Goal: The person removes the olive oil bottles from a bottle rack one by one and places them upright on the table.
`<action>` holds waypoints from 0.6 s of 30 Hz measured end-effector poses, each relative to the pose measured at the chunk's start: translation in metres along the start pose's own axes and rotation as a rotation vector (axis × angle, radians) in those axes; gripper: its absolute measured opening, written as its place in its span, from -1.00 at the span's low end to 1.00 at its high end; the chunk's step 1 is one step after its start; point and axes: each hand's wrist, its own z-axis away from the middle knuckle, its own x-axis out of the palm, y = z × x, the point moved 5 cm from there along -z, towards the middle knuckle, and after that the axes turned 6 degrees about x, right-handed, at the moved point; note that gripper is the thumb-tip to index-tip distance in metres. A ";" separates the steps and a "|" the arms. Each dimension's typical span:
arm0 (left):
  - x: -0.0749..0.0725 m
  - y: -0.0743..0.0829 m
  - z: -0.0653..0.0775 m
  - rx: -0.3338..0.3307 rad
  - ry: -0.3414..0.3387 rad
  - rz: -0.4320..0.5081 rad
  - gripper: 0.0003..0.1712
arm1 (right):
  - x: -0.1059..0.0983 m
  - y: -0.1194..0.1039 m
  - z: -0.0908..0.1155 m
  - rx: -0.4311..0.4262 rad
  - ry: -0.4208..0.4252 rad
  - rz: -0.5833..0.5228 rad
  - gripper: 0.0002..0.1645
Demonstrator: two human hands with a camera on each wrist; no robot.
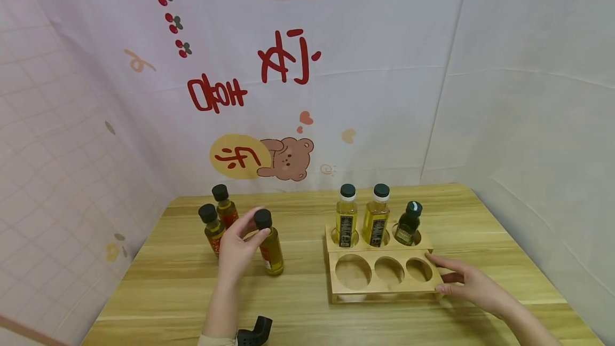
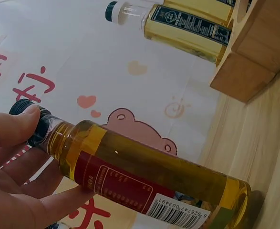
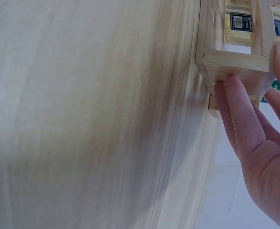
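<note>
My left hand pinches the black-capped neck of an oil bottle, thumb on the cap and fingers round the far side. This bottle holds golden oil, has a red label with a barcode, and leans slightly; whether its base touches the table I cannot tell. At the right end of a two-tier wooden rack, my right hand grips the corner, several fingertips against the end panel and thumb at its edge. The upper tier carries two yellow oil bottles and a small dark bottle. Three round holes show in the lower tier.
Two more black-capped oil bottles stand left of my left hand. The wooden table ends at a printed white cloth wall behind, with cloth on both sides too. A black device sits by my left wrist.
</note>
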 end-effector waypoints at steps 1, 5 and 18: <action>-0.003 0.000 0.001 0.002 0.002 -0.005 -0.46 | 0.000 0.000 0.000 -0.005 -0.001 -0.001 -0.19; -0.013 -0.001 0.004 0.025 0.018 -0.040 -0.45 | 0.000 -0.001 0.000 -0.009 -0.004 -0.005 -0.19; -0.051 -0.007 0.011 -0.006 0.062 -0.105 -0.48 | 0.000 0.001 -0.001 -0.022 -0.007 -0.007 -0.20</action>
